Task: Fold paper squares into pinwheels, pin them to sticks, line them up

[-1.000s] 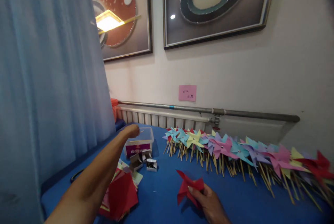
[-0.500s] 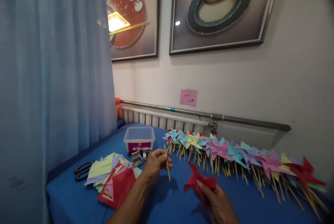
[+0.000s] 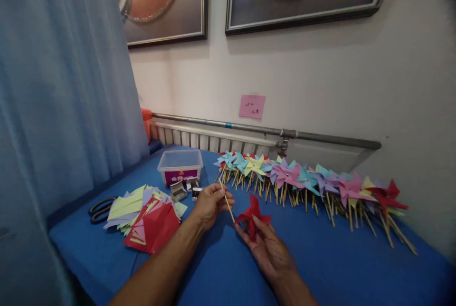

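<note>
My left hand [image 3: 209, 204] pinches a thin wooden stick [image 3: 226, 203] that slants down to the right, its lower tip right at a folded red paper pinwheel [image 3: 253, 215]. My right hand [image 3: 268, 250] holds that red pinwheel from below, palm up, just above the blue table [image 3: 338, 268]. Behind the hands lies a long row of finished pinwheels [image 3: 306, 180] in several colours, on sticks, along the wall side of the table.
A clear plastic tub [image 3: 180, 166] with a purple label stands at the back left, small open boxes [image 3: 178, 191] in front of it. A pile of coloured paper sheets [image 3: 144, 215] and black scissors [image 3: 99, 208] lie at left. A blue curtain [image 3: 53, 82] hangs on the left.
My left hand drew back from the plastic tub with a stick in it and came beside the red pinwheel. The right hand kept the pinwheel. The camera tilted downward.
</note>
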